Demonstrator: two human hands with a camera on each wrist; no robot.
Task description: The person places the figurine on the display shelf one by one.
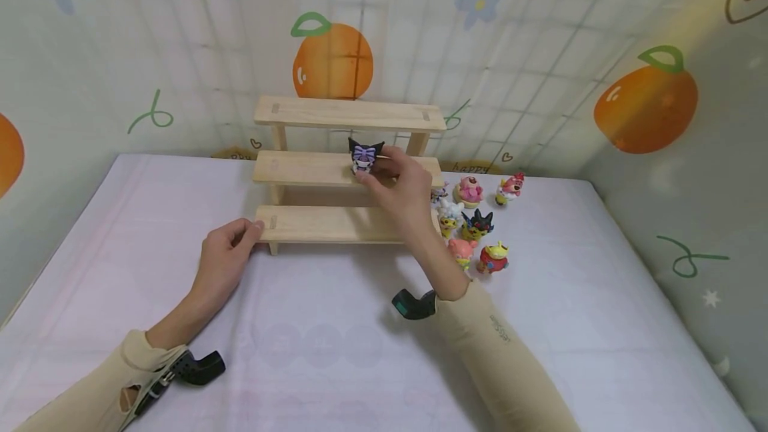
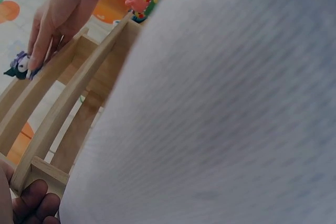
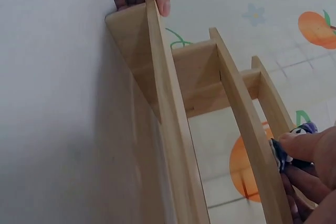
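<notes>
The right hand (image 1: 401, 182) covers one side of the purple-and-black figurine (image 1: 365, 155) it pinches. Beside its wrist, the cluster of small toys (image 1: 474, 222) is too small to identify, one half-hidden behind the shelf (image 1: 336, 169).

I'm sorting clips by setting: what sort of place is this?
Probably a staged tabletop set: a covered table, backdrop sheets printed with oranges, a wooden step shelf and toy figures.

"happy" on backdrop (image 1: 474, 167)

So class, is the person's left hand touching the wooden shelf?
Touching. The head view shows the left hand gripping the left end of the wooden shelf's bottom step, with no gap.
</notes>
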